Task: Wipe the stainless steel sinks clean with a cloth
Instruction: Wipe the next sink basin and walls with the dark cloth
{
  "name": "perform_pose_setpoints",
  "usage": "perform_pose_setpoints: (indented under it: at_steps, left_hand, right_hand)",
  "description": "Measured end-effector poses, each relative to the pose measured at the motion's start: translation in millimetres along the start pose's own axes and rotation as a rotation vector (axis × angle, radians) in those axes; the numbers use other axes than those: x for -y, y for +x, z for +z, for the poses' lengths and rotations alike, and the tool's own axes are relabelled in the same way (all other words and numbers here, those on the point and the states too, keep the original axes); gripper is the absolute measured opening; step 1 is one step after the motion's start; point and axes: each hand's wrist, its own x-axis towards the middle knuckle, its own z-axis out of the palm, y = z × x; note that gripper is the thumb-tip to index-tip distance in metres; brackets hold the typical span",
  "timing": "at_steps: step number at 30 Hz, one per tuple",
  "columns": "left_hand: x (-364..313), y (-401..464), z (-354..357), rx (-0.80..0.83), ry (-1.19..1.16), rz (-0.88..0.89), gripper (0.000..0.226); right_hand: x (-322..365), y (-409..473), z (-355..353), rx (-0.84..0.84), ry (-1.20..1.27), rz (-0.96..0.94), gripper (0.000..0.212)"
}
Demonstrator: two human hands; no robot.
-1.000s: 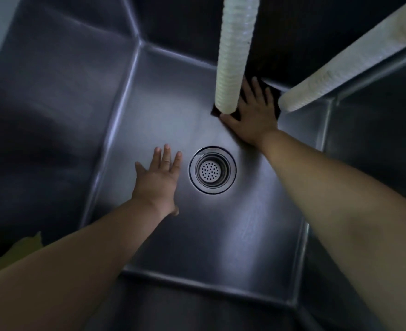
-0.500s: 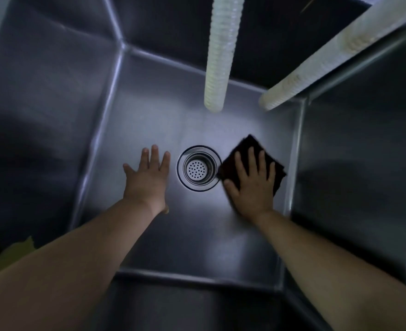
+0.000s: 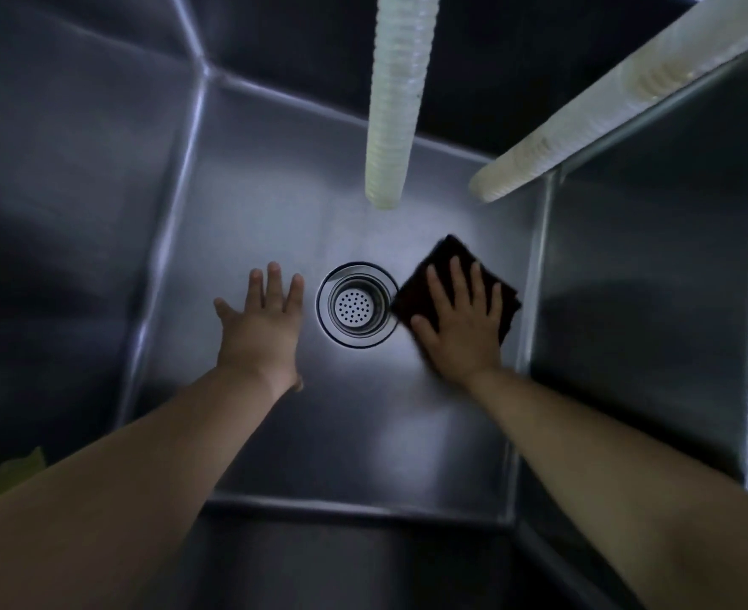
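Two flat hands on the floor of a steel sink

Head view: the right hand [image 3: 460, 328] lay right of centre in the frame with its fingers [image 3: 475, 284] straight and slightly spread, pressing flat on one dark cloth [image 3: 447, 257]. Nothing was gripped; the palm and fingers simply covered the lower part of the cloth, whose upper corner and right edge showed beyond them. The cloth sat on the floor of the sink [image 3: 275, 178], its left edge touching or just overlapping the rim of the drain strainer [image 3: 356, 305] (too blurred to tell which) and its right side close to the sink's right wall.

The left hand [image 3: 259, 328] was just left of the strainer, fingers [image 3: 275, 284] extended and close together, thumb splayed out to the left. It held nothing; whether the palm actually rested on the steel or hung just above it could not be told.

Counted: two bare hands, one cloth, one round perforated strainer at the centre, and two pale ribbed hoses — the vertical hose [image 3: 396, 103] hanging from the top centre, the slanted hose [image 3: 605, 103] coming in from the upper right. Both open ends stopped above the sink floor.
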Motion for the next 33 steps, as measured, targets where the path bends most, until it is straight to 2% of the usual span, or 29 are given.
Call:
perform_pose_setpoints:
  at_steps: [7, 12, 20, 29, 33]
  left_hand:
    - [1, 2, 1, 0.002, -0.016, -0.005, 0.134]
    - [0, 2, 1, 0.010, -0.015, -0.004, 0.135]
    - [-1, -1, 0, -0.002, -0.018, -0.004, 0.136]
    - [1, -4, 5, -0.071, 0.014, 0.023, 0.136]
    - [4, -4, 9, -0.092, 0.018, 0.029, 0.135]
  right_hand:
    - [-43, 117, -33, -0.027, -0.017, 0.178, 0.070]
    - [-56, 126, -39, -0.023, -0.014, 0.183, 0.068]
    - [-40, 19, -13, -0.037, -0.006, 0.130, 0.072]
    - [-11, -109, 31, 0.231, -0.127, 0.033, 0.077]
    - [16, -132, 35, 0.236, -0.156, -0.053, 0.084]
